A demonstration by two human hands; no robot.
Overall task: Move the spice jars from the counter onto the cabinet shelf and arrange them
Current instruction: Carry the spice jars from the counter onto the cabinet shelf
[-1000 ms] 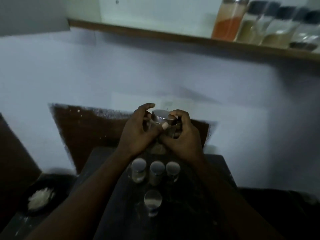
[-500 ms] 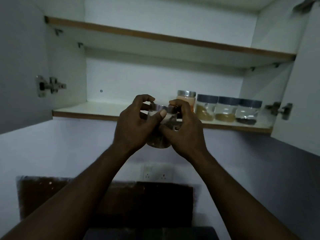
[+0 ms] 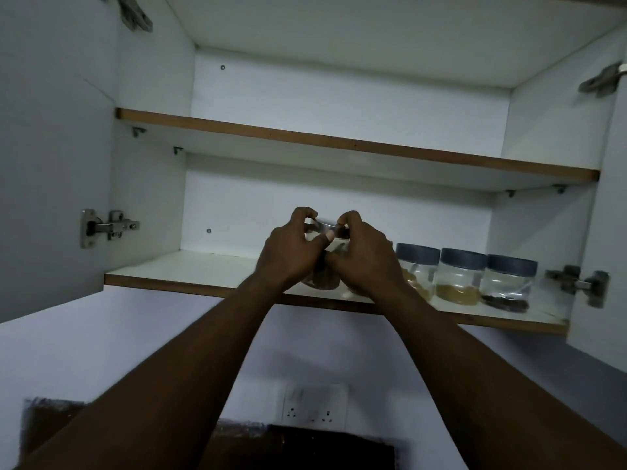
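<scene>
- The open cabinet door (image 3: 51, 157) stands at the far left, a metal hinge (image 3: 105, 227) fixed on its inner face.
- The lower cabinet shelf (image 3: 190, 269) has a brown front edge; its left half is bare white board.
- The upper shelf (image 3: 339, 144) runs across above it, also brown-edged.
- The left hand (image 3: 288, 256) is curled around the left side of a spice jar (image 3: 325, 228), thumb across the front and fingertips at the lid rim.
- The spice jar has a silver lid and a clear body with dark contents low down; it is held at the front edge of the lower cabinet shelf, near its middle. Whether its base touches the board cannot be told, as both hands cover it.
- The right hand (image 3: 366, 259) grasps the jar's right side, fingers bent over the lid's edge, so the jar is clasped between both hands.
- Just right of the right hand stands a blue-lidded jar (image 3: 415, 266) with yellowish powder, partly hidden by the wrist.
- Next to it is a second blue-lidded jar (image 3: 459, 276) holding tan powder.
- A third blue-lidded jar (image 3: 509, 283) with dark pieces at the bottom stands near the shelf's right end.
- A wall socket (image 3: 314, 407) sits on the wall below the cabinet, between the forearms.
</scene>
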